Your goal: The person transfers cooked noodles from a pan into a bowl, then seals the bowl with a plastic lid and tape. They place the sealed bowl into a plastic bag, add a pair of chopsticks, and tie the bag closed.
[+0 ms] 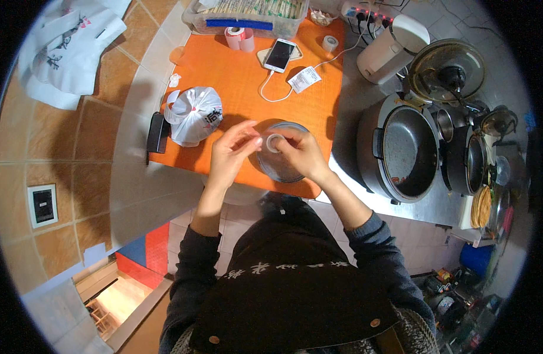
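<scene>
My right hand (304, 152) grips a small pale ring, apparently a roll of clear tape (275, 142), between thumb and fingers. Close beside it, my left hand (233, 150) has its thumb and bent fingertips facing the roll; whether a strip lies between them is too fine to tell. Below both hands a round, clear-looking container (276, 170) rests at the near edge of the orange tabletop (236, 84), partly covered by the right hand. Left of my left hand sits a knotted white plastic bag (194, 121) with printed writing and a paper slip (174, 113) on it.
A phone (280, 55) on a charging cable, a printed slip (304, 79) and label rolls (239, 39) lie farther back, before a plastic bin of wrapped chopsticks (249, 26). A black box (157, 132) stands at the left edge. Right, a steel counter bears a large pot (408, 152).
</scene>
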### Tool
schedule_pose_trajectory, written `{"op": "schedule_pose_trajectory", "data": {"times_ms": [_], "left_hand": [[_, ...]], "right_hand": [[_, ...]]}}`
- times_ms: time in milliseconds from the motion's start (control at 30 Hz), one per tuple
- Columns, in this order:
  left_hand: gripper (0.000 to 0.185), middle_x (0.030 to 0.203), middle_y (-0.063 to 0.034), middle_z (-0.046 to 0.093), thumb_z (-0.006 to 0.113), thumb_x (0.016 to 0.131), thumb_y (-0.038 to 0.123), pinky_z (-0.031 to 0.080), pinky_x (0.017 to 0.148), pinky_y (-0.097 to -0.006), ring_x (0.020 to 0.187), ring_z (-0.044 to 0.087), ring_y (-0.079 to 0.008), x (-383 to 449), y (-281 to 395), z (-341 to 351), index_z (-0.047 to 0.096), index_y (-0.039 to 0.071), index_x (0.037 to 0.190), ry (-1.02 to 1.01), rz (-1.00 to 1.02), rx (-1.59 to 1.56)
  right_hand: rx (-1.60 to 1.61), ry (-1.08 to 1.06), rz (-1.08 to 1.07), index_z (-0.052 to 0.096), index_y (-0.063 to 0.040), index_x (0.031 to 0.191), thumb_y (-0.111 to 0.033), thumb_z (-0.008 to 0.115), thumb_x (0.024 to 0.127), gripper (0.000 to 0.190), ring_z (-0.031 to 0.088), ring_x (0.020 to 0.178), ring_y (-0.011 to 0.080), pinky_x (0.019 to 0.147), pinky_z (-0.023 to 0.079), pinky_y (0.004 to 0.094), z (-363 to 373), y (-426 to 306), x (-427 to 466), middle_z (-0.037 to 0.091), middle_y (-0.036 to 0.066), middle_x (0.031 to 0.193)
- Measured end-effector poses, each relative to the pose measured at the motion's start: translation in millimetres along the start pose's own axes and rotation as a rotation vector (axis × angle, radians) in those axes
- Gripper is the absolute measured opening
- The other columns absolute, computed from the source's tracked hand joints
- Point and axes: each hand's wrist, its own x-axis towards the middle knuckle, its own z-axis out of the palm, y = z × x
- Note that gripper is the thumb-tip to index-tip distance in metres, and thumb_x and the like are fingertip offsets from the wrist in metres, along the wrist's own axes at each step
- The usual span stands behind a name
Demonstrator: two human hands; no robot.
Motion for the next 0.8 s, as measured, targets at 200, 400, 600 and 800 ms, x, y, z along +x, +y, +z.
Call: {"op": "schedule_pose_trajectory", "data": {"times_ms": [200, 400, 600, 800], "left_hand": [[0.02, 0.1, -0.0108, 0.072, 0.069, 0.095, 0.006, 0.056, 0.077, -0.0296, 0.083, 0.068, -0.0161, 46.8, -65.6, -17.6, 0.071, -0.005, 0.111, 0.258, -0.049, -0.104], [0.023, 0.102, -0.0119, 0.072, 0.07, 0.095, 0.008, 0.055, 0.081, -0.031, 0.089, 0.068, -0.0181, 43.9, -127.7, -33.9, 0.07, -0.007, 0.112, 0.325, -0.151, -0.281], [0.023, 0.11, -0.0135, 0.071, 0.068, 0.096, 0.008, 0.055, 0.088, -0.0316, 0.098, 0.067, -0.0198, 24.5, -142.8, -47.2, 0.069, -0.007, 0.114, 0.323, -0.225, -0.229], [0.021, 0.114, -0.0128, 0.072, 0.067, 0.096, 0.007, 0.05, 0.096, -0.0306, 0.104, 0.066, -0.0183, -5.0, -141.1, -37.8, 0.072, -0.007, 0.11, 0.22, -0.125, 0.054]], "right_hand": [[-0.017, 0.11, 0.091, 0.073, 0.001, 0.106, -0.017, 0.062, 0.093, 0.025, 0.069, 0.086, 0.0159, 0.078, 0.054, 0.0314, -56.5, 78.5, 56.1, 0.076, 0.01, 0.093], [-0.001, 0.317, 0.385, 0.074, 0.003, 0.104, -0.02, 0.067, 0.092, 0.027, 0.065, 0.079, 0.0131, 0.074, 0.051, 0.0289, -76.8, 156.4, 68.1, 0.073, 0.007, 0.087], [0.098, 0.291, 0.397, 0.075, 0.004, 0.101, -0.021, 0.068, 0.091, 0.028, 0.065, 0.076, 0.0128, 0.071, 0.052, 0.0285, -74.8, 177.3, 60.9, 0.073, 0.006, 0.085], [0.118, 0.511, 0.479, 0.076, 0.004, 0.101, -0.025, 0.066, 0.091, 0.033, 0.065, 0.074, 0.0125, 0.068, 0.051, 0.0295, -54.6, 162.7, 42.6, 0.073, 0.007, 0.082]]}}
